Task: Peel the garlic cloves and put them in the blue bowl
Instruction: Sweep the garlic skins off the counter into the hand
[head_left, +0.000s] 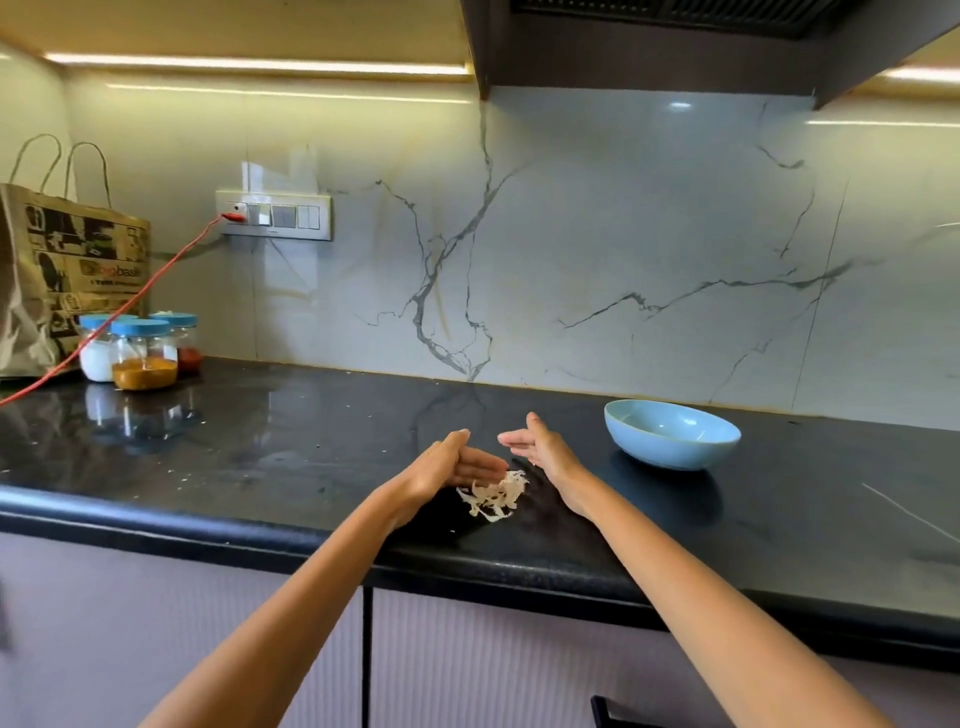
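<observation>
Blue bowl (671, 434) on counter (311, 457), contents not discernible; three jars (140, 351) hold powders; left hand (457, 462) and right hand (540, 447) released, fingers straight, above garlic peel (493, 496).

The table (291, 441) runs along a wall (623, 234). A heap of peels (493, 496) lies near the front edge, about midway along it. The left hand (452, 462) is just left of the heap and partly over it; the right hand (540, 444) is just right of it, the two hands apart. The bowl (671, 434) stands on the table to the right of the hands, nearer the back edge. At the back left corner three jars (143, 353) stand together, with a bag (62, 275) behind them against the wall. A cable (130, 306) crosses in front of the bag up to a socket panel (274, 214) on the wall.
</observation>
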